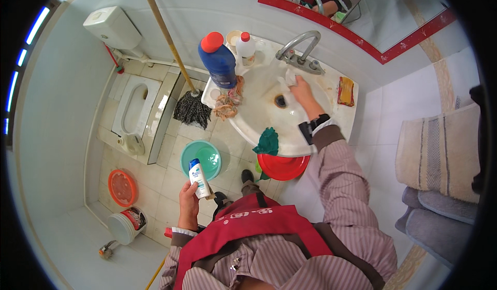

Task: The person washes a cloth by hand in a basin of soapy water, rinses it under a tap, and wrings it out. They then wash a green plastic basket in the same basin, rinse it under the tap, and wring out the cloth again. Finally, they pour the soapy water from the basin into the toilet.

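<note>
My left hand (188, 202) grips a white shampoo bottle (199, 179) with a blue cap, held upright below the sink's front left. A small brown piece (211, 193) shows behind the bottle; I cannot tell what it is. Over the white ceramic washbasin (258, 117), my right hand (304, 94) pinches a crumpled white thing, perhaps a cloth or tissue (290, 78), against the bowl's back wall. Just above that hand stands the arched metal faucet (301, 45). The dark drain hole (280, 101) lies to the left of my fingers.
On the basin's left rim stand a blue bottle (219, 63), a white bottle (245, 49) and a crumpled rag (227, 105). A green cloth (268, 141) drapes over its front edge. A teal bucket (211, 150), a red basin (283, 167) and a mop (192, 107) stand on the floor.
</note>
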`<state>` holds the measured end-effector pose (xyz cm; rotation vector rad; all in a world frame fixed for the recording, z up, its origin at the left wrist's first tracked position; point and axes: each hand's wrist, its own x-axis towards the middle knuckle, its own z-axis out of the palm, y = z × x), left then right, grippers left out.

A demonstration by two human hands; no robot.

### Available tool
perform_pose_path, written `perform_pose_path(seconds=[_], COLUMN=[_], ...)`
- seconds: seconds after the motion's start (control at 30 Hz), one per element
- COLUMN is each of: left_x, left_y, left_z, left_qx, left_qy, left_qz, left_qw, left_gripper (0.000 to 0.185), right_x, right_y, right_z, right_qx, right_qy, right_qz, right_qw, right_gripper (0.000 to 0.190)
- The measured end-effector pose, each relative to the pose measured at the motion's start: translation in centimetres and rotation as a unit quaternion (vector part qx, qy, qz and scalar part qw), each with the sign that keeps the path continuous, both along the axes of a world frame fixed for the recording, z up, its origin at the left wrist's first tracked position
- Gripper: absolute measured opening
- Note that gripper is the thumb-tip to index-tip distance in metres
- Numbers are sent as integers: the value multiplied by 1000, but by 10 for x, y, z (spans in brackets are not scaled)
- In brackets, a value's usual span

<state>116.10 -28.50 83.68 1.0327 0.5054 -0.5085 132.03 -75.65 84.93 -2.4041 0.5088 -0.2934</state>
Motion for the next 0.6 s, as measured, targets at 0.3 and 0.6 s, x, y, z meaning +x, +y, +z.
perform_pose_path(seconds=[0.3, 0.6], left_x=[7, 2], left_y=[0, 4], left_z=[2, -2], left_qx=[18, 15], left_qy=[-21, -1], left_qz=[-14, 2], left_qw=[1000, 1000], left_gripper=[35, 34], right_x=[53, 77], right_y=[66, 58], right_z=[13, 1], right_qx=[811, 749], right_qy=[-145, -170], right_qz=[-56, -67], right_qw=[565, 637], right_gripper=[29, 24])
